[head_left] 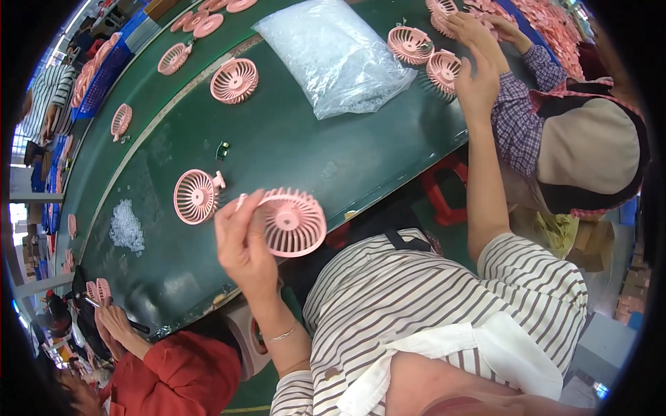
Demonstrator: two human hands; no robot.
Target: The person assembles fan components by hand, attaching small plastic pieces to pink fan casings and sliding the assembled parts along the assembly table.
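Pink slatted cover (pixel 290 220) gripped in left hand (pixel 244 244), similar cover (pixel 198 197) left of it on green worktop (pixel 277 152), right hand (pixel 480 90) beside third cover (pixel 442 68), its grip I cannot tell

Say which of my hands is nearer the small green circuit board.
Left. Your left hand, gripping a pink fan cover, is below and slightly right of the circuit board in the picture; your right hand is farther off, to its upper right, beyond the clear bag.

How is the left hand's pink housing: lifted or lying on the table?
Lifted: the left hand holds up the pink housing, hiding part of the edge of the table.
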